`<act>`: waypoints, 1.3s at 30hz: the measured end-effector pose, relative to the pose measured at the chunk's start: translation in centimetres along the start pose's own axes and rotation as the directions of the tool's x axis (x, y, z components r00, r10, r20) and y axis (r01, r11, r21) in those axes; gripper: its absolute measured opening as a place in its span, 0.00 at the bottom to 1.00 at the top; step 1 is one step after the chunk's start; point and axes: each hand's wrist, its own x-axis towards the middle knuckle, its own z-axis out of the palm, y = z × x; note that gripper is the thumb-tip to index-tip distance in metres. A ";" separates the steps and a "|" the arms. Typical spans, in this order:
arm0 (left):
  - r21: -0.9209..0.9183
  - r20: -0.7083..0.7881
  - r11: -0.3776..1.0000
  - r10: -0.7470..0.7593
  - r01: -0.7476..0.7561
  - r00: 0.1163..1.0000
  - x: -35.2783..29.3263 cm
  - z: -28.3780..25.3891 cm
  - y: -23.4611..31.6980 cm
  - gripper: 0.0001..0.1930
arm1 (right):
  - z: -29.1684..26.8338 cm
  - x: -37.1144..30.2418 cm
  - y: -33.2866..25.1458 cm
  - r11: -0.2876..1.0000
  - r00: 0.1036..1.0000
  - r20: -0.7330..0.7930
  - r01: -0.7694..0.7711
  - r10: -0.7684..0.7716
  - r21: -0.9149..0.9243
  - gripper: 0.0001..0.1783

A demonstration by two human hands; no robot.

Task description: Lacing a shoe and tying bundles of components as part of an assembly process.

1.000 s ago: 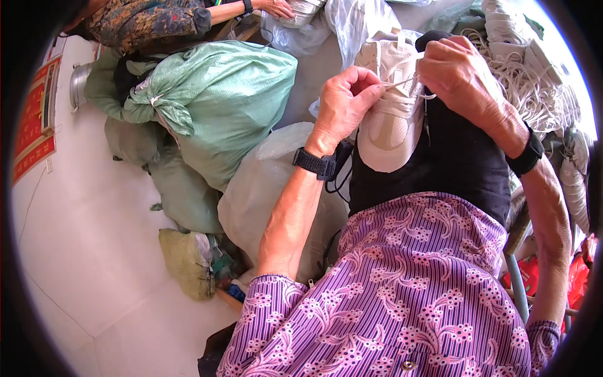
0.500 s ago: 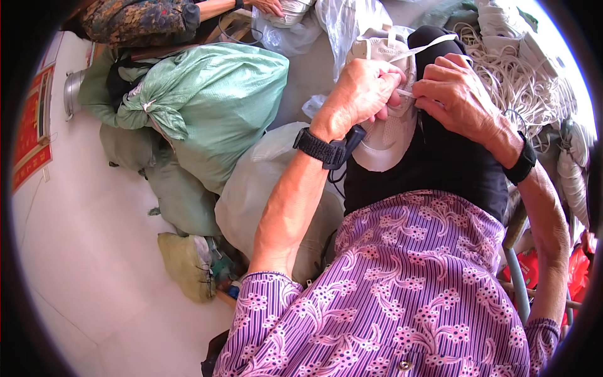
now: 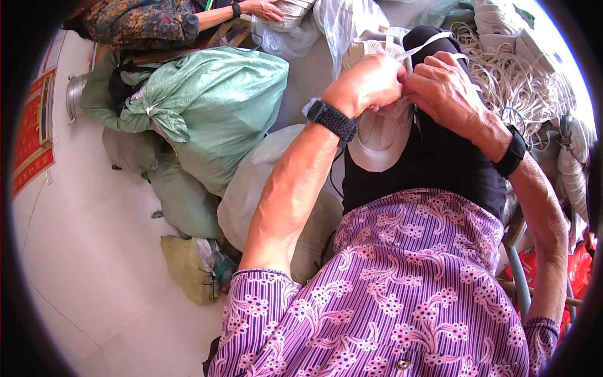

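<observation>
A pale cream sneaker [image 3: 378, 148] with a mesh toe rests on my black-trousered thigh, its toe pointing toward me. My left hand [image 3: 369, 85] is closed over the shoe's middle, back of the hand up, and covers the lacing there. Pressed against it from the other side is my right hand [image 3: 445, 93], its fingers pinched together. A flat white shoelace [image 3: 433, 41] loops up behind the right hand. The short stretch between my fingertips is hidden, but both hands appear to grip this lace.
Beside my right leg lies a heap of loose white laces [image 3: 524, 81], with white shoes [image 3: 496, 22] behind it. Left of me stand a tied green sack [image 3: 232, 94] and a whitish bag [image 3: 251, 201]. Another person's hand [image 3: 264, 9] touches a white shoe at the top.
My left hand has rolled over and its wrist has risen slightly. Both hands have come together, hiding the bit of lace that showed between them.
</observation>
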 end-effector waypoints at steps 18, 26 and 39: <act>0.326 -0.303 0.877 0.451 -0.353 0.840 0.6 2.5 -2.7 0.09 | -1.6 0.2 0.6 0.998 0.996 0.057 0.064 -0.065 0.014 0.15; -0.312 -0.539 0.858 0.193 -0.407 0.820 -1.4 2.6 -3.8 0.09 | -1.4 1.3 0.8 0.976 0.993 0.076 -0.102 0.089 0.195 0.11; 0.082 -0.491 0.887 0.434 -0.455 0.756 -1.4 3.3 -4.1 0.10 | -3.9 4.9 4.9 0.592 0.851 -0.047 -0.323 0.524 0.739 0.17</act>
